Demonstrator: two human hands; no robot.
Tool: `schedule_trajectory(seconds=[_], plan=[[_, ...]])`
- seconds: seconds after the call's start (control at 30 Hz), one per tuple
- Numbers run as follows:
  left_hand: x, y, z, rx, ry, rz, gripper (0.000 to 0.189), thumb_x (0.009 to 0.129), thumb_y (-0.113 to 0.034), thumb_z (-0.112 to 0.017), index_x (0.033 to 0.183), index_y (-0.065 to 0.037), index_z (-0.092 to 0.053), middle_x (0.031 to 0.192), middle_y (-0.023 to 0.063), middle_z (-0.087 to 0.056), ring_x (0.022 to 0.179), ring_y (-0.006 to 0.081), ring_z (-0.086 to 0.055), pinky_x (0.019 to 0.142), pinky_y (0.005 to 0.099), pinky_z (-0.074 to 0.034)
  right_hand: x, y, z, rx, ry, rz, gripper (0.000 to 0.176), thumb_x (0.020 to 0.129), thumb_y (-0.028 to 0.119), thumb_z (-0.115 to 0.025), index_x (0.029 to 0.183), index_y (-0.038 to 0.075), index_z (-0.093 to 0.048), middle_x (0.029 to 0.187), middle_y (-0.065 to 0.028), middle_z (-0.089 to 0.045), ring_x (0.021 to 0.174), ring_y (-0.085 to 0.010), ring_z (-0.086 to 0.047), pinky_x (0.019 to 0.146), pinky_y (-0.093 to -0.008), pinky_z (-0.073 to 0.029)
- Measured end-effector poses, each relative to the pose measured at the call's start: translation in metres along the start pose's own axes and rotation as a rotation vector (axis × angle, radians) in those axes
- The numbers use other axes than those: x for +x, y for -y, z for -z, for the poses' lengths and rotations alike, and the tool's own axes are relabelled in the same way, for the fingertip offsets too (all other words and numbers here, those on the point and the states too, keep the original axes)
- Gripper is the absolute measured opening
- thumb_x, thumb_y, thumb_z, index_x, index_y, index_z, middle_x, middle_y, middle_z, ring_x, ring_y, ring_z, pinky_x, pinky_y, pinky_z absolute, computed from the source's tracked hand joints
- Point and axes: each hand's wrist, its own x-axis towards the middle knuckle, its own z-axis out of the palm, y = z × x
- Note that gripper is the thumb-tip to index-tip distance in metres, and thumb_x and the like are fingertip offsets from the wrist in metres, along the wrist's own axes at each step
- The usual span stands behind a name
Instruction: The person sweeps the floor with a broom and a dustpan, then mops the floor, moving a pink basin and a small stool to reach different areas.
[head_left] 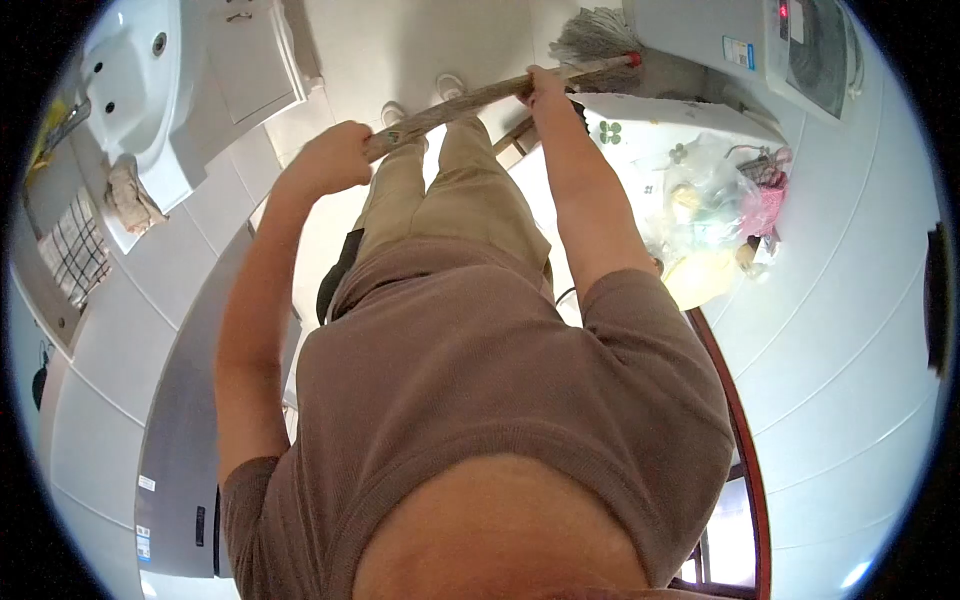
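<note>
A mop is held slanting across my front, its worn wooden mop handle [450, 112] rising from left to right. My left hand [338, 158] is closed around the handle's near end, beside my legs. Farther along, my right hand [545, 90] grips the same handle with bent fingers. Beyond it, the handle runs to a red collar [634, 59] and a grey string mop head [595, 36], which lies low by a white appliance. My fingers are partly hidden behind the handle.
A white washbasin [135, 80] and cabinet [250, 65] stand at left, with a cloth [133, 195] on the basin's edge. At right, plastic bags [700, 205] and a pink basket [768, 195] sit on a white surface. A washing machine [740, 45] is at upper right.
</note>
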Motion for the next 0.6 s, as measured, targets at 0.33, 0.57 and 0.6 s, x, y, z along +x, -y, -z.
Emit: schedule_trajectory(seconds=[0.33, 0.57, 0.6], plan=[[0.035, -0.032, -0.03, -0.561, 0.369, 0.095, 0.038, 0.061, -0.008, -0.064, 0.096, 0.004, -0.057, 0.057, 0.0037, -0.051, 0.042, 0.0113, -0.044, 0.035, 0.0248, -0.033, 0.014, -0.019, 0.034, 0.197, 0.083, -0.053, 0.015, 0.075, 0.02, -0.055, 0.072, 0.007, -0.05, 0.07, -0.0097, -0.057, 0.042, -0.0192, -0.044, 0.03, -0.027, -0.028], [0.022, 0.042, -0.069, -0.194, 0.221, -0.03, 0.039, 0.064, -0.012, -0.065, 0.101, -0.001, -0.056, 0.076, 0.0123, -0.06, 0.069, 0.0262, -0.059, 0.064, 0.0359, -0.046, -0.002, -0.068, 0.027, 0.479, 0.114, -0.154, 0.016, 0.071, 0.018, -0.046, 0.061, 0.006, -0.044, 0.059, -0.0107, -0.049, 0.048, -0.0248, -0.043, 0.045, -0.0348, -0.041], [0.022, 0.043, -0.068, -0.197, 0.223, -0.028, 0.039, 0.064, -0.012, -0.065, 0.101, -0.001, -0.056, 0.076, 0.0123, -0.06, 0.069, 0.0262, -0.059, 0.064, 0.0359, -0.046, -0.009, -0.07, 0.029, 0.516, 0.101, -0.192, 0.016, 0.074, 0.022, -0.045, 0.065, 0.008, -0.044, 0.062, -0.0107, -0.051, 0.047, -0.0234, -0.045, 0.039, -0.0334, -0.035]])
